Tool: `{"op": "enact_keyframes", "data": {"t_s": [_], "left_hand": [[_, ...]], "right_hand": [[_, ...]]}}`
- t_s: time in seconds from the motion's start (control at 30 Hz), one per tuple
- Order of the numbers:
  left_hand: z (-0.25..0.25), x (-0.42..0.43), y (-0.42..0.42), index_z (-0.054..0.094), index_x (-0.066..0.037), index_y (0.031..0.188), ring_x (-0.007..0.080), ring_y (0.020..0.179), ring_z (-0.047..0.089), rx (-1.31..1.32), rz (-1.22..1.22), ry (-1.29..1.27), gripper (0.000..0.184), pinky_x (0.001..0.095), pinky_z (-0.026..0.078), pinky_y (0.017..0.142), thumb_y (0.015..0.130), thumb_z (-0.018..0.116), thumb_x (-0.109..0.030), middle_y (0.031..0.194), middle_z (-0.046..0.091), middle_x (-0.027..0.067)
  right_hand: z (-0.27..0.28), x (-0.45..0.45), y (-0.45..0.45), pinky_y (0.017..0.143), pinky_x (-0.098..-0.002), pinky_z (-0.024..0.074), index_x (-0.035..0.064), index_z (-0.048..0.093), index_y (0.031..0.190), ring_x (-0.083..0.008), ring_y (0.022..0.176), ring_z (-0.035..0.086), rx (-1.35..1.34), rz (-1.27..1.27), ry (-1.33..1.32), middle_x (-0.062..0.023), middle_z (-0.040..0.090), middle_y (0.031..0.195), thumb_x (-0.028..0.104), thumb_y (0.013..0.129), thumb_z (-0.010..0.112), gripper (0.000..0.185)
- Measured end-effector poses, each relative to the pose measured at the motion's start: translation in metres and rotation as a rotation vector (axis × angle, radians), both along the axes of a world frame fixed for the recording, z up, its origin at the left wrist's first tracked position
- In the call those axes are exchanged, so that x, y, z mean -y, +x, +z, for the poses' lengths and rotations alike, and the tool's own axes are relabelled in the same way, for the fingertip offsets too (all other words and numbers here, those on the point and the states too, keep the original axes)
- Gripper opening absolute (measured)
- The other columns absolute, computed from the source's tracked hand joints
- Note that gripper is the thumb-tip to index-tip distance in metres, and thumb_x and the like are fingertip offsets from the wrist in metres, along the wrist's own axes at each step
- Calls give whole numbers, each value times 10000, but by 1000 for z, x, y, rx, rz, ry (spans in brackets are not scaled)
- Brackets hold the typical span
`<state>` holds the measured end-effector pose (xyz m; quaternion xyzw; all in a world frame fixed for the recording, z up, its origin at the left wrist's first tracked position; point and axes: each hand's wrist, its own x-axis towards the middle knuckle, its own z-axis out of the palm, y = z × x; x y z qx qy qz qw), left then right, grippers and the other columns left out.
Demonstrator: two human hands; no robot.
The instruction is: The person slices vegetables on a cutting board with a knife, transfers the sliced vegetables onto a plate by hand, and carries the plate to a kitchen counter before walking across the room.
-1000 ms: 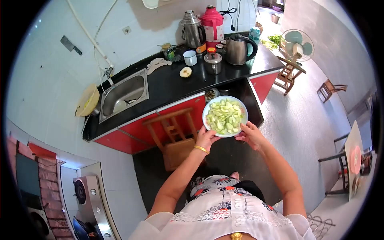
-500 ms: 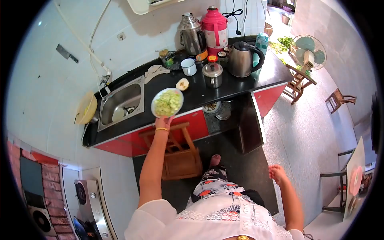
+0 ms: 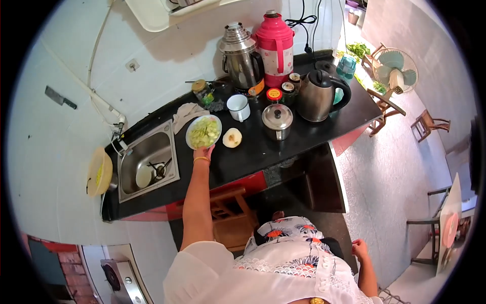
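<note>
My left hand (image 3: 203, 153) grips the near rim of a white plate (image 3: 218, 133), its arm stretched out over the counter. Chopped pale-green vegetable pieces (image 3: 204, 130) are heaped on the plate. I cannot tell whether the plate touches the countertop. Just right of it lies a pale, round cut piece (image 3: 232, 138) with a brownish centre. A crumpled cloth (image 3: 185, 115) is right behind the plate, and a white enamel mug (image 3: 238, 108) stands to its back right. My right hand (image 3: 359, 249) hangs low at my side, fingers curled, with nothing visible in it.
A steel sink (image 3: 169, 176) holding a bowl is left of the plate. The black counter (image 3: 243, 162) bears a lidded pot (image 3: 277, 121), kettle (image 3: 315, 96), jars and two thermoses. A wooden chair (image 3: 235, 230) stands before it, beside an open cabinet door (image 3: 324, 180). A cleaver (image 3: 61, 97) hangs on the wall.
My left hand has carried the plate farther in over the counter, toward the cloth. My right hand has dropped lower. The view has shifted closer to the counter.
</note>
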<state>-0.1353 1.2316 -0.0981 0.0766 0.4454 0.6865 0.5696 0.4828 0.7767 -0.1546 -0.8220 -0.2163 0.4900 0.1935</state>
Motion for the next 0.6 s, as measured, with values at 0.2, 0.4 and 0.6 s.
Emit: {"op": "enact_keyframes", "data": {"t_s": [0.2, 0.4, 0.6], "left_hand": [[12, -22, 16, 296, 0, 1192, 331, 958, 505, -10, -62, -31, 509, 405, 481, 785, 698, 347, 116, 1104, 454, 192], [19, -15, 26, 362, -1, 1092, 263, 755, 590, -392, -188, -332, 383, 328, 507, 633, 782, 538, -141, 919, 559, 180], [32, 34, 77, 459, -34, 1005, 307, 870, 489, -1765, -61, 217, 647, 382, 404, 734, 510, 741, -340, 910, 511, 129]], "right_hand": [[14, -15, -24, 377, -280, 429, 0, 484, 841, -162, 444, 525, 84, 131, -9, -84, 536, 642, -35, 719, 434, 136], [14, -18, -21, 397, -266, 423, 19, 497, 857, -146, 484, 523, 103, 174, -30, -84, 531, 627, -6, 750, 432, 128], [7, -24, -18, 426, -275, 441, 10, 524, 836, -154, 486, 542, 202, 263, -45, -90, 548, 610, 13, 741, 462, 113]]}}
